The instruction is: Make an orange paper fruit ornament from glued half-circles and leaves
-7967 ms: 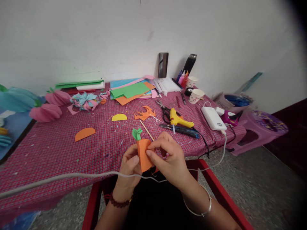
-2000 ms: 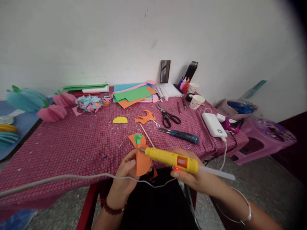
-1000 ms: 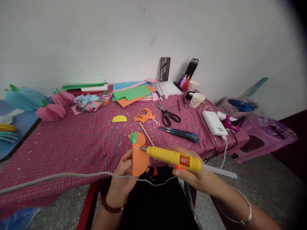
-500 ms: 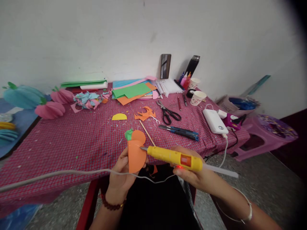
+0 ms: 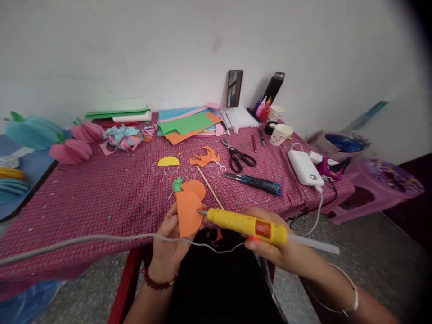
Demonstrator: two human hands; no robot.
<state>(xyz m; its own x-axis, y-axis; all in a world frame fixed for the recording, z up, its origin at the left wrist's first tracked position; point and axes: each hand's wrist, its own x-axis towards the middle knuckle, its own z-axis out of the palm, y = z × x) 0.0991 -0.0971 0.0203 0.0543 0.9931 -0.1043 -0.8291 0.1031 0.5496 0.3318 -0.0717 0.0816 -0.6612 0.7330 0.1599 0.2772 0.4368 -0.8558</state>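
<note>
1. Table (image 5: 101, 198) in a red checked cloth fills mid-frame, with tiny paper bits all over it.
2. Centre: black scissors (image 5: 238, 155), orange offcuts (image 5: 205, 158) just left of them, and a yellow half-circle (image 5: 168, 161) further left.
3. Below the scissors: a blue-black cutter (image 5: 253, 181) and a thin wooden stick (image 5: 209, 192).
4. Top centre: a stack of coloured sheets (image 5: 187, 123), with paper cups (image 5: 281, 133) to its right.
5. Right edge: a white power bank (image 5: 304, 167).
6. Upper left: a scrap pile (image 5: 123, 136).

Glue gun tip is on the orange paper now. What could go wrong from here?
1. The yellow glue gun in the right hand shows a red light, its nozzle against the orange paper cutout; the left hand grips that paper close by, so a burn seems possible.
2. The grey cable crosses in front of the left hand and might snag.
</note>
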